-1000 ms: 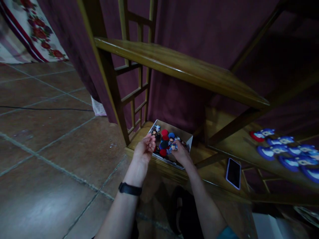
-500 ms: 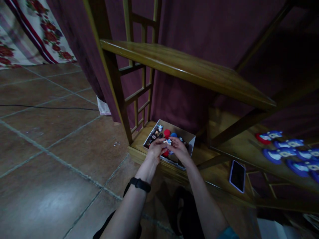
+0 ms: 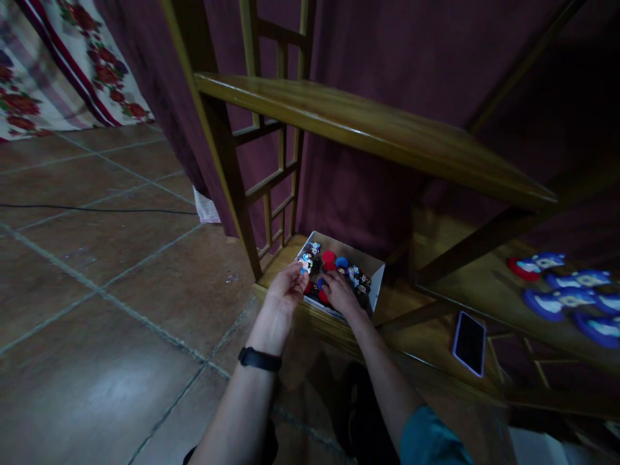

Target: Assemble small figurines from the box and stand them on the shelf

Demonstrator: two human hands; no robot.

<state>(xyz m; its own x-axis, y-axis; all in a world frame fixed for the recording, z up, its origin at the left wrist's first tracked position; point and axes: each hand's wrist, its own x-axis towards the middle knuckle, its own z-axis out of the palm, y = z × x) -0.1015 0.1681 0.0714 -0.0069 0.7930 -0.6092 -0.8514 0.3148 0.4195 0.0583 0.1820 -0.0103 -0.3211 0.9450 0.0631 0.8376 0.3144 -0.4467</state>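
My left hand [image 3: 287, 285] pinches a small white and blue figurine [image 3: 306, 263] above the left front side of a shallow white box [image 3: 376, 292]. Inside the box is my right hand [image 3: 339, 294], palm down with bent fingertips at a blue round piece [image 3: 320, 283]; whatever it grips is mostly hidden. Close by lie a red round piece [image 3: 329, 257] and another blue round piece [image 3: 341, 262]. Several small figurines [image 3: 357, 278] fill the right part of the box, and others sit along its left wall.
A wooden shelf board [image 3: 368, 132] crosses above the box. To the right, a phone [image 3: 469, 343] lies on the lower wooden surface, and several blue and white figurines on round bases [image 3: 557, 300] stand on another shelf. A dark curtain [image 3: 358, 194] hangs behind.
My hands, together over the box before, are now apart. The left has moved left with the figurine; the right has gone down among the pieces in the box.
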